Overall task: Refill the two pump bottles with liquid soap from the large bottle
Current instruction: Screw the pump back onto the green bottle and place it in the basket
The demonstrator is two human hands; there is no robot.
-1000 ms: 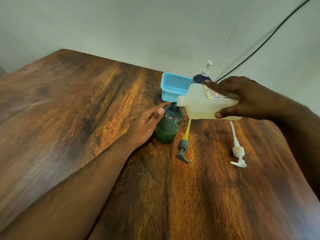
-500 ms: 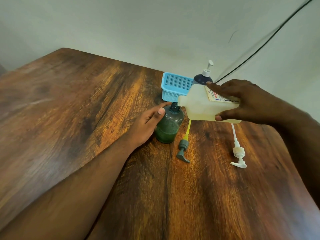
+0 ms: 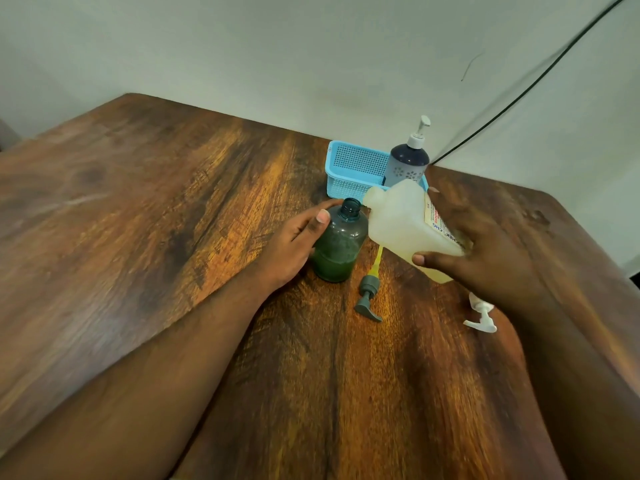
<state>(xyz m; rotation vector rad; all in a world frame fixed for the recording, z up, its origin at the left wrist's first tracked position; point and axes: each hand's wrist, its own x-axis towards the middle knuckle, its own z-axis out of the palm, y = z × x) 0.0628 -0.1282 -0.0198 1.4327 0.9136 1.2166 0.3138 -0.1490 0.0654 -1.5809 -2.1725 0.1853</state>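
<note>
At the table's two o'clock, the right hand (image 3: 485, 251) clasps the translucent plastic soap jug (image 3: 401, 226), probably heavy and slick; the left hand (image 3: 294, 244) grips the open green-tinted bottle (image 3: 341, 244).

a dark brown wooden table (image 3: 145, 237) with strong orange grain stands against a plain pale grey-green wall (image 3: 277, 46). a thin black cable (image 3: 540, 77) runs slantwise down the wall to the table's far edge.

Bare table (image 3: 145, 209) leftward; basket (image 3: 353, 171), loose pumps (image 3: 369, 299) rightward.
</note>
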